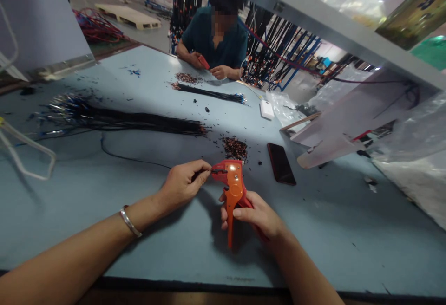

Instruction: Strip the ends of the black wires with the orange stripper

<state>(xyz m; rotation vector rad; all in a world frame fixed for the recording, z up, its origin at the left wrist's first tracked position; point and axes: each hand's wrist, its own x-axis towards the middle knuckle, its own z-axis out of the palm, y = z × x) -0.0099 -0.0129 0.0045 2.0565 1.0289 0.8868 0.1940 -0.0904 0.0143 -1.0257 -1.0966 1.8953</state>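
Between thumb and fingers, my left hand [186,180] pinches a thin black wire [137,159], whose tail runs left across the table. The wire's near end is at the jaws of an orange and red wire stripper [235,182]; how deep it sits in them is hard to see. Wrapped round the stripper's handles is my right hand [259,214]. Just beyond the tool lies a heap of small wire scraps [235,148]. A thick bundle of black wires [139,120] with blue and silvery ends stretches across the table's left half.
Across the light blue table [167,254], a co-worker [216,35] holds a red tool near a smaller wire bundle [209,92] and another scrap heap [187,78]. A phone [281,163] lies at right, beside a translucent tube [327,151]. A white box [266,109] stands farther back. A shelf beam [313,12] crosses overhead.
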